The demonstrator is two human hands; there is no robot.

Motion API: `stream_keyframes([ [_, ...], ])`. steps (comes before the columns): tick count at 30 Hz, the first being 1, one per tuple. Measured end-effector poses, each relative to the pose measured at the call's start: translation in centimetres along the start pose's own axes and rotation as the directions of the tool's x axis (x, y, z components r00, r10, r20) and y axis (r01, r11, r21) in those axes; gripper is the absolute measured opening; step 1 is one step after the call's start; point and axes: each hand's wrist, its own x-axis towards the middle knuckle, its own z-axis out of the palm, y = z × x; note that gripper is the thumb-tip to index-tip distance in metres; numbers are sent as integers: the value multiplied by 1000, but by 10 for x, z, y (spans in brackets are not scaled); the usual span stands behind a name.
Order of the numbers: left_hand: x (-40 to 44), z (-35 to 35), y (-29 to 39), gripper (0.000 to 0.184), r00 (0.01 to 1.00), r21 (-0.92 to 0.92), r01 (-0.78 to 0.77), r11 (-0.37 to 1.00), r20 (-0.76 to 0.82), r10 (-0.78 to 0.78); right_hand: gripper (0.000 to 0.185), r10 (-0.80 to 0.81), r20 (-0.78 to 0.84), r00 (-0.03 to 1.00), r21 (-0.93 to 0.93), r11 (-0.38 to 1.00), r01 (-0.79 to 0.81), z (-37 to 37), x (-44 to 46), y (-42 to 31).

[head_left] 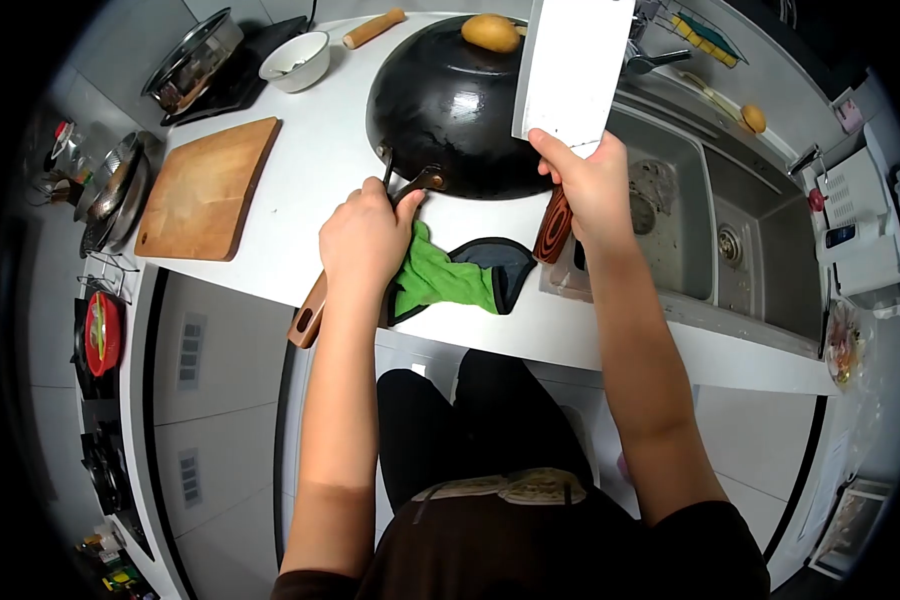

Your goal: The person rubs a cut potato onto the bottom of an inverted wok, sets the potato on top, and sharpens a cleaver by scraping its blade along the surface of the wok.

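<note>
My left hand (363, 240) is closed around the long handle (310, 312) of a black wok (450, 125); the handle's brown wooden end sticks out below my wrist. In my right hand (592, 185) is a cleaver (574, 70), its broad blade pointing up and away from me and part of its dark red-brown grip showing below my fingers. The blade overlaps the wok's right side in view. A potato (491, 33) shows at the wok's far edge. Near my left hand lies a green cloth (438, 272) with dark edging.
A wooden cutting board (210, 188) and a white bowl (296, 62) stand on the left of the counter. A rolling pin (374, 29) lies at the back. To the right is a double sink (712, 220) with a faucet (658, 61); another potato (753, 118) sits behind it.
</note>
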Motion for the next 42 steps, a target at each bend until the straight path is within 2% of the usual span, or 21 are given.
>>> stream_keyframes([
  [5,2,2,1,53,1000,-18,-6,1000,-2,6,17,-41,34,999,-116,992,45,0,-2,-3],
  [11,2,5,-10,47,996,-95,-94,991,-3,94,17,7,69,998,-12,1000,-7,8,-6,-3],
  [13,-2,5,-14,44,991,-116,-131,985,-18,130,20,-6,19,1000,22,1000,6,5,-3,1],
  [19,-13,-3,-27,35,959,-124,-253,960,-160,232,21,8,-4,1000,9,1000,-8,-2,1,1],
  [21,-14,-8,-34,32,969,-80,-243,967,-67,238,21,7,8,1000,15,1000,-7,-3,2,2],
  [22,-16,-11,-37,32,968,-75,-247,966,-69,242,21,9,21,1000,13,1000,-9,-4,2,1],
  [24,-18,-18,-42,30,978,-172,-163,972,99,181,19,12,7,1000,1,1000,-12,-2,1,-2],
  [26,-15,-14,-47,30,974,-182,-202,962,67,217,17,12,-4,1000,-9,1000,-12,-1,0,-5],
  [28,-10,-18,-45,33,957,-136,-216,967,167,237,18,5,2,1000,1,1000,-5,-1,0,-7],
  [29,-8,-23,-45,33,957,-131,-224,966,158,244,18,-7,13,1000,17,1000,7,-2,-1,-10],
  [31,-5,-32,-42,34,919,-349,-112,930,320,231,18,-37,9,999,48,998,36,-5,-1,-16],
  [32,-5,-35,-39,34,920,-347,-123,930,311,238,18,-54,9,998,74,996,54,-7,-1,-18],
  [34,-7,-41,-32,35,856,-604,26,797,425,294,17,-64,-16,998,74,995,65,-13,0,-21],
  [35,-6,-44,-26,27,799,-678,140,722,508,322,17,-78,-25,997,75,994,79,-17,1,-20],
  [36,-8,-47,-21,27,800,-678,135,723,505,324,17,-90,-33,995,76,993,92,-20,1,-22],
  [37,-10,-50,-16,23,737,-771,347,534,576,353,17,-95,-36,995,79,992,97,-23,1,-25],
  [38,-13,-51,-10,19,666,-778,545,311,628,404,17,-89,-48,995,80,992,93,-26,1,-27],
  [39,-18,-47,-4,20,654,-769,621,152,615,441,17,-84,-60,995,81,993,89,-29,1,-30],
  [40,-24,-42,5,35,611,-710,704,15,616,497,17,-89,-67,994,84,992,95,-32,1,-32],
  [42,-24,-17,12,47,515,-539,802,-258,405,755,18,-79,-71,994,80,993,84,-40,1,-35],
])
